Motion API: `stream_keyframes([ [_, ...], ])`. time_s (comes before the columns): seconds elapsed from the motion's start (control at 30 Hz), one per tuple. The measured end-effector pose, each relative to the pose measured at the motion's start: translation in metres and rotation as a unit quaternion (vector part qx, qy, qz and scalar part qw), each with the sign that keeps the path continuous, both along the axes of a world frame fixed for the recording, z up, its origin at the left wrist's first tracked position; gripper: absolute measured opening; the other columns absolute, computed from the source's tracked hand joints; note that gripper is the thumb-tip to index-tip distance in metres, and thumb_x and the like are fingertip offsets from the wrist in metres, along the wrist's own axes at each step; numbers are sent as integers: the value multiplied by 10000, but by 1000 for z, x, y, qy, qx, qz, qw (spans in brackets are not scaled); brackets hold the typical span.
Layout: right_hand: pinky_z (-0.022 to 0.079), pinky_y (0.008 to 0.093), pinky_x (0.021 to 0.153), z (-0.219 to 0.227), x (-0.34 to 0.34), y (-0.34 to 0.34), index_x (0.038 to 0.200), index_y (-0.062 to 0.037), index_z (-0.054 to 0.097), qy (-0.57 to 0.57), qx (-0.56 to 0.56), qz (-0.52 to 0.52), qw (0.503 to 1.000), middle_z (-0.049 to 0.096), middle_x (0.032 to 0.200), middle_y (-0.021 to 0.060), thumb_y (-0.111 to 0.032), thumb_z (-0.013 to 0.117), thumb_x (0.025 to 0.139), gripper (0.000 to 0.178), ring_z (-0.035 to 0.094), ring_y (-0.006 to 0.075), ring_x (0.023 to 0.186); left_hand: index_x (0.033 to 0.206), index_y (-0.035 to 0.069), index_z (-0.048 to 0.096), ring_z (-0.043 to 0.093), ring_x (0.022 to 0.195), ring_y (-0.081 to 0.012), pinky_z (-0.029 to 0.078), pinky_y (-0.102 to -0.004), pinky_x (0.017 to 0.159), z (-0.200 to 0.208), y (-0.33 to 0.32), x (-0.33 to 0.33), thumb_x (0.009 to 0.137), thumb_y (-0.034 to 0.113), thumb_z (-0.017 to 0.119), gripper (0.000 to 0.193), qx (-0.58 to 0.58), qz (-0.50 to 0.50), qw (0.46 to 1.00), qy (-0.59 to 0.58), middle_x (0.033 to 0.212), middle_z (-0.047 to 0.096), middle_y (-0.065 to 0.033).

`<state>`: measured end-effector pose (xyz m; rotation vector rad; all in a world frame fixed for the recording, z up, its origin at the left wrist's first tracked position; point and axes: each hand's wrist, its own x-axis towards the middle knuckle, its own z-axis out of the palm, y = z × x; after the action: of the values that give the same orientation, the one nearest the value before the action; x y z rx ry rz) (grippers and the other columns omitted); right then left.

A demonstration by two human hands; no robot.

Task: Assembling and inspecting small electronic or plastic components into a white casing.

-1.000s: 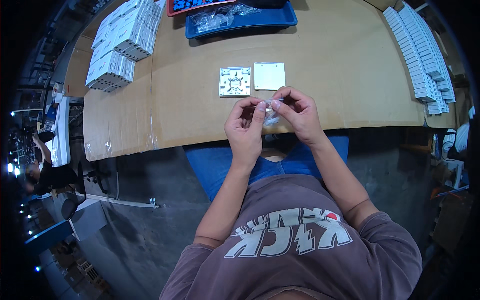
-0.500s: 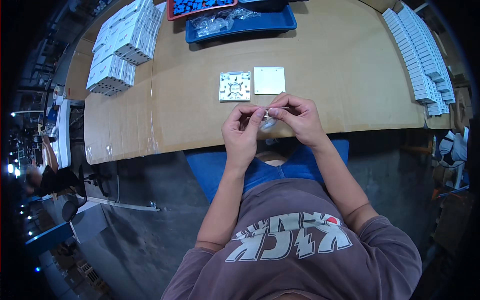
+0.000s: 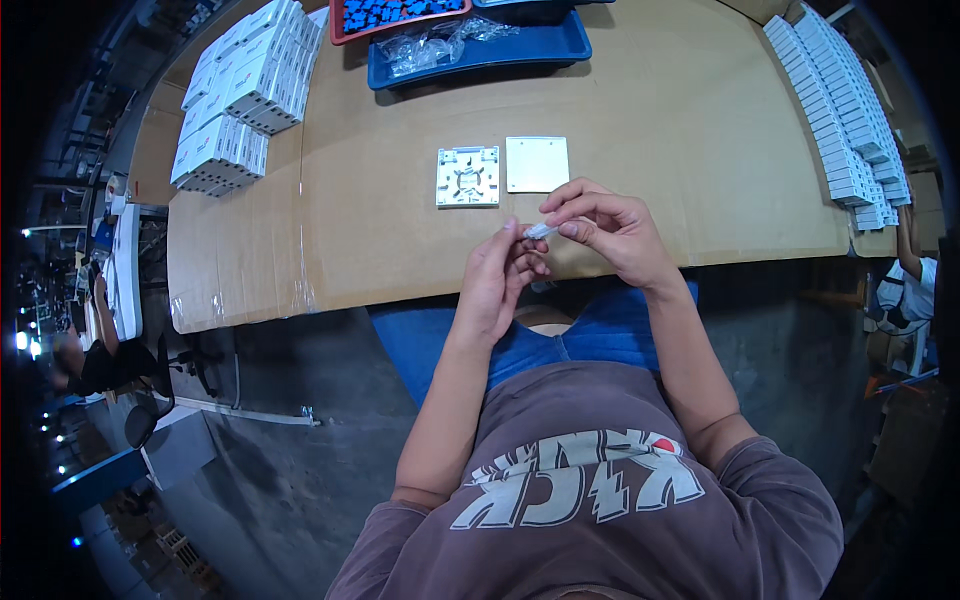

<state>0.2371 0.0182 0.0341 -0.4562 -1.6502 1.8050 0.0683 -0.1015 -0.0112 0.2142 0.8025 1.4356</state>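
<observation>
A small white packet in clear plastic (image 3: 538, 231) is pinched between the thumb and fingers of my right hand (image 3: 628, 238), just above the near part of the table. Close by its left end is my left hand (image 3: 488, 285), thumb raised and fingers loosely apart; whether a fingertip touches the packet is hard to make out. Beyond my hands lies a square white plastic tray-like case (image 3: 468, 178) with dark cross-shaped details inside. Beside it on the right lies a flat square white cover plate (image 3: 537, 165).
At the back, a blue tray (image 3: 480, 66) holds clear plastic bags, and a red tray (image 3: 345, 35) holds blue pieces. White boxes are stacked at the left (image 3: 245, 95) and right (image 3: 825, 115) of the cardboard-covered table (image 3: 400, 250). Other people are at both sides.
Both hands pinched the clear plastic together before. Now my left fingers have loosened and spread, while my right hand has shifted slightly and holds the packet.
</observation>
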Motion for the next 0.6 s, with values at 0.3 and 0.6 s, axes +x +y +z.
stream_keyframes([
  [0.3, 532, 330, 990, 4, 19, 12, 1157, -2, 743, -27, 36, 27, 999, 685, 1261, 108, -35, 713, 945, 217, 647, 195, 1161, 1339, 11, 651, 655, 820, -83, 569, -257, 787, 15, 2, -1, 1051, 181, 647, 335, -23, 18, 996, 87, 936, 692, -13],
  [0.6, 600, 294, 884, -9, 6, 3, 1317, 26, 614, -77, -156, -50, 983, 700, 1192, 120, -60, 661, 1010, 323, 703, 156, 1050, 1178, -4, 704, 675, 879, -98, 549, -238, 832, 11, 6, 10, 1010, 116, 703, 206, 32, 107, 951, 288, 990, 713, -42],
])
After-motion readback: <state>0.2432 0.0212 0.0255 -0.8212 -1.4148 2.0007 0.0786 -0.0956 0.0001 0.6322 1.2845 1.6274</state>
